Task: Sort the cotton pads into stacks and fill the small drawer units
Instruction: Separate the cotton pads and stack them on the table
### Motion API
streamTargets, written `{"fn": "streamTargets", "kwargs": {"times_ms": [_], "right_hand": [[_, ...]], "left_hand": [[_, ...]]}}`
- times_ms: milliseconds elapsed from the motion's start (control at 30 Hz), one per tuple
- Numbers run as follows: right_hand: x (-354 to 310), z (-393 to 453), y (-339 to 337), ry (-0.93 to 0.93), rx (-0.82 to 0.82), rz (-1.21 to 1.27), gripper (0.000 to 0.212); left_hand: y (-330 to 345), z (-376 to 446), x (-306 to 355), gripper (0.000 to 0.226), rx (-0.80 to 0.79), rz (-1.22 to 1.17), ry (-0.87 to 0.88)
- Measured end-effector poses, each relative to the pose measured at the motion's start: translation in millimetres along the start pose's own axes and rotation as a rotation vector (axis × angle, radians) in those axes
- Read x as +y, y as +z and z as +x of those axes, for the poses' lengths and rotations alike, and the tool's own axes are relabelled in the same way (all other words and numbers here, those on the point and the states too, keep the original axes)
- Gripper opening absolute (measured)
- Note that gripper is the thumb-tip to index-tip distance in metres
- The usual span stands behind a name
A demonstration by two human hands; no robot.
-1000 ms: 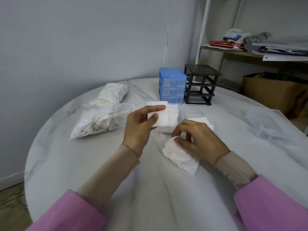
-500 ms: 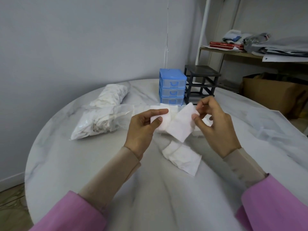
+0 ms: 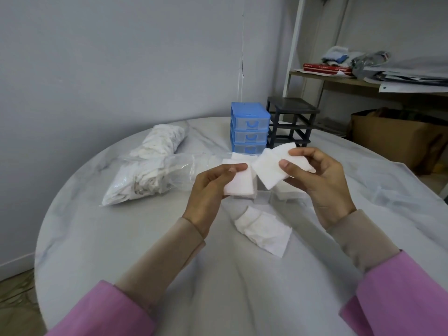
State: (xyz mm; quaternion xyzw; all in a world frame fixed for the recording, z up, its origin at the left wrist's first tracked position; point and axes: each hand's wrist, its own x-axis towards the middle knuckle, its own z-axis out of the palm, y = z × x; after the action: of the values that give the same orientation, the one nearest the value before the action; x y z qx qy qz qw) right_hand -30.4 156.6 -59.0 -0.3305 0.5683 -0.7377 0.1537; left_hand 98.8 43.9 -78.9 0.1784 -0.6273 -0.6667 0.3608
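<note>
Across a round, marble-patterned counter point(image 3: 121, 238) set near a pale grey wall point(image 3: 121, 57), a clear plastic bag of white pads point(image 3: 148, 170) lies to the left, its long axis running from the near left toward the far right. At the far edge stand a blue drawer unit point(image 3: 249, 129) with three closed drawers, fronts facing the camera, and just beside it on the right a black drawer frame point(image 3: 291, 120) with open bays. Behind them a white shelf upright rises, a wooden shelf point(image 3: 339, 78) carries red books and papers, and a brown cardboard box point(image 3: 397, 139) sits below. Above the counter's middle, the left hand point(image 3: 208, 187) holds a small stack of square cotton pads point(image 3: 240, 183), thumb curled over the top edge and fingers behind, the stack roughly upright and facing the person. The right hand point(image 3: 322, 178) pinches a single cotton pad point(image 3: 271, 166) between thumb and fingers, the pad tilted like a diamond with one corner pointing down and left, near the stack. On the counter below the hands lies a crumpled pile of pads point(image 3: 264, 229), stretched from the upper left to the lower right.
</note>
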Motion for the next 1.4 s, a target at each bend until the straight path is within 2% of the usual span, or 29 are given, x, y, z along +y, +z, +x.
{"fn": "streamTargets", "kwargs": {"times_ms": [200,267,333,433,633,833,1067,1300,1400], "right_hand": [[2.0,2.2,-0.9,0.141,0.062,0.156,0.037],[0.6,2.5,-0.7,0.200,0.035,0.229,0.031],[0.0,1.8,1.1,0.252,-0.012,0.294,0.017],[-1.0,-0.5,4.0,0.307,-0.089,0.352,0.016],[1.3,-4.8,5.7,0.275,-0.145,0.235,0.031],[7.5,-6.1,6.0,0.285,-0.144,0.082,0.018],[15.3,-7.2,9.8,0.265,-0.137,-0.022,0.011],[18.0,-8.5,11.7,0.209,-0.133,-0.084,0.018],[18.1,-8.7,11.7,0.200,-0.124,-0.108,0.014]], "left_hand": [[0.8,-1.0,-6.2,0.046,-0.051,0.025,0.033],[1.5,-0.7,-8.1,0.053,-0.043,-0.027,0.000],[2.2,0.3,-8.8,0.050,-0.027,-0.058,-0.030],[1.6,2.7,-9.8,0.033,-0.042,-0.100,-0.060],[0.5,4.3,-8.2,0.026,-0.042,-0.159,-0.106],[2.1,1.8,-7.8,0.026,-0.121,-0.144,-0.086],[4.4,1.2,-5.3,0.027,-0.120,-0.162,-0.077],[4.3,3.0,-4.0,0.027,-0.125,-0.235,-0.136],[5.0,2.4,-2.5,0.026,-0.134,-0.251,-0.140]]}}
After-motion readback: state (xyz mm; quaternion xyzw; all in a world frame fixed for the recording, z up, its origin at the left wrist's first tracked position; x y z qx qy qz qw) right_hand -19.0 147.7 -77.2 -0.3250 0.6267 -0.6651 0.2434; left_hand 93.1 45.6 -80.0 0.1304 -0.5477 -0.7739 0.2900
